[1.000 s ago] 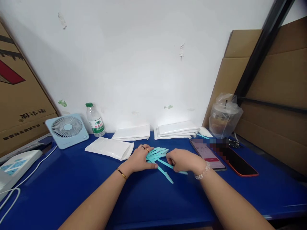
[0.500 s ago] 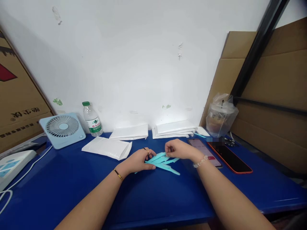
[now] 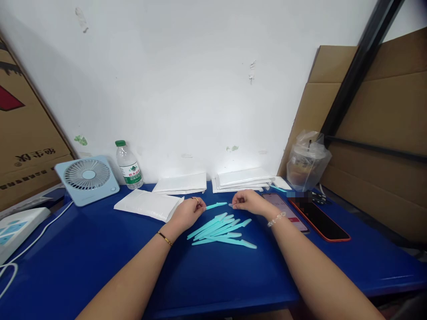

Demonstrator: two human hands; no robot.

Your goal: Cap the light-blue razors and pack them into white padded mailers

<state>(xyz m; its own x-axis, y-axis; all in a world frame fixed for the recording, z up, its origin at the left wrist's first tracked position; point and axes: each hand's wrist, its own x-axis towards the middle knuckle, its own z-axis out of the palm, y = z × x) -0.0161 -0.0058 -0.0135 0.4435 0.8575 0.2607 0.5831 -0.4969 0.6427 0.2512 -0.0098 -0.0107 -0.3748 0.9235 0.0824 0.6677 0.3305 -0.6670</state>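
Observation:
Several slim turquoise plastic sticks [image 3: 220, 231] lie in a loose pile on the blue table [image 3: 100, 258]. Just behind the pile, one turquoise stick [image 3: 216, 205] is held level between my two hands. My left hand [image 3: 187, 212], with rings and a thin bracelet, pinches its left end. My right hand [image 3: 246, 202], with a bead bracelet, pinches the pale tip at its right end. Both hands hover a little above the table.
White padded envelopes [image 3: 148, 205] lie left of my hands, with more stacks [image 3: 243, 179] along the wall. A small blue fan [image 3: 87, 177], a water bottle [image 3: 129, 165], two phones [image 3: 316, 215], a bagged drink cup [image 3: 307, 160] and cardboard boxes ring the table.
Both hands have lifted off the pile and moved back toward the wall with one stick held between them. The pile now lies uncovered and spread out.

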